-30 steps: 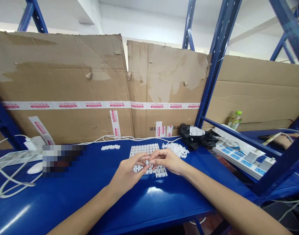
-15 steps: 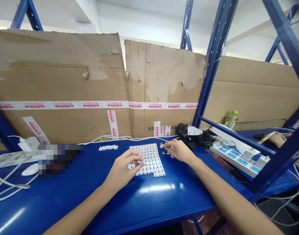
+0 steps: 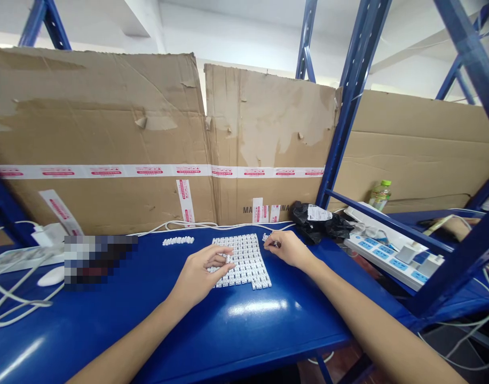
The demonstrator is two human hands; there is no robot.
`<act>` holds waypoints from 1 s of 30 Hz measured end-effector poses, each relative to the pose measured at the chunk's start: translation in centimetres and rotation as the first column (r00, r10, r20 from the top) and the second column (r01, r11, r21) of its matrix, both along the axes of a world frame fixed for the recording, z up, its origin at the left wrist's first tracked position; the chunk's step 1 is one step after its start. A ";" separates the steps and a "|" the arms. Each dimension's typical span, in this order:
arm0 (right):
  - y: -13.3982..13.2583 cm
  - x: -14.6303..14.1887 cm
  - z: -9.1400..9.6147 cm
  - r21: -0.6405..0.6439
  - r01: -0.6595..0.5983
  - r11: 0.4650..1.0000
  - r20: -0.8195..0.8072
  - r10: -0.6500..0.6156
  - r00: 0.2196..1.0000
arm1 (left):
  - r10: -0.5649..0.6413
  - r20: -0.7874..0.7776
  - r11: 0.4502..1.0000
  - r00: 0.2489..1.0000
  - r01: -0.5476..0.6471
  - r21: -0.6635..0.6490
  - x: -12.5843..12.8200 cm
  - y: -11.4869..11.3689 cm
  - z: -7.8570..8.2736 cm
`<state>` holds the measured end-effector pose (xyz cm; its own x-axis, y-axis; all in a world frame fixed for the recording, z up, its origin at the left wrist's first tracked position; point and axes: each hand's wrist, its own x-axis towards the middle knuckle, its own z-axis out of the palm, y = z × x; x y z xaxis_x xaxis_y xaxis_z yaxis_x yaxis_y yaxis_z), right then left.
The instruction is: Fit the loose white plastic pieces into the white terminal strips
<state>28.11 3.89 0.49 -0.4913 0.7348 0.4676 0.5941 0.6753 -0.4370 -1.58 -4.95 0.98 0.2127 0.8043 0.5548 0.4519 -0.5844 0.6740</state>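
Note:
A flat block of small white marked pieces (image 3: 244,261) lies in rows on the blue shelf top (image 3: 244,325). My left hand (image 3: 200,273) rests on the block's left side, fingers curled and pinching one small white piece. My right hand (image 3: 288,248) sits at the block's upper right corner, over a loose pile of white pieces (image 3: 267,238), fingertips pinched together on it. What those fingers hold is too small to make out. A short row of white pieces (image 3: 178,241) lies apart to the left.
Tall cardboard sheets (image 3: 148,138) wall off the back. A black bag (image 3: 316,220) and a white power strip (image 3: 392,253) lie at the right, a green-capped bottle (image 3: 379,195) behind. White cables (image 3: 12,298), a white mouse (image 3: 50,276) and a charger (image 3: 48,234) sit at left. Blue uprights (image 3: 348,101) stand right.
My hands, joined over the block a second ago, have parted. The right hand went to the loose pile at the upper right; the left hand stayed on the block.

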 end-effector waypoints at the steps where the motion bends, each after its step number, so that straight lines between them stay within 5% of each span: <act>1: -0.4 -0.3 0.2 -0.044 -0.009 0.999 -0.084 0.005 0.996 | 0.002 0.003 1.000 1.000 -0.002 0.013 0.0 0.1 -0.1; 6: -2.7 -3.0 1.0 -0.302 -0.293 0.907 -0.474 0.124 0.872 | -0.017 -0.006 0.998 1.000 0.018 0.053 0.1 0.3 -0.4; 13: -4.4 -5.3 0.8 -0.421 -0.467 0.778 -0.582 0.163 0.796 | -0.118 -0.087 0.981 0.989 0.129 0.141 0.6 -0.3 -0.8; 30: -5.1 -5.4 1.5 -0.231 -0.341 0.911 -0.404 0.229 0.886 | -0.117 -0.142 0.969 0.983 0.144 0.201 1.0 -0.5 -0.9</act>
<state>22.75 -1.21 1.95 -0.5385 0.7173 0.4422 0.1586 0.6016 -0.7829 -0.53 -5.44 0.12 0.3883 0.6335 0.6692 0.4364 -0.7661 0.4720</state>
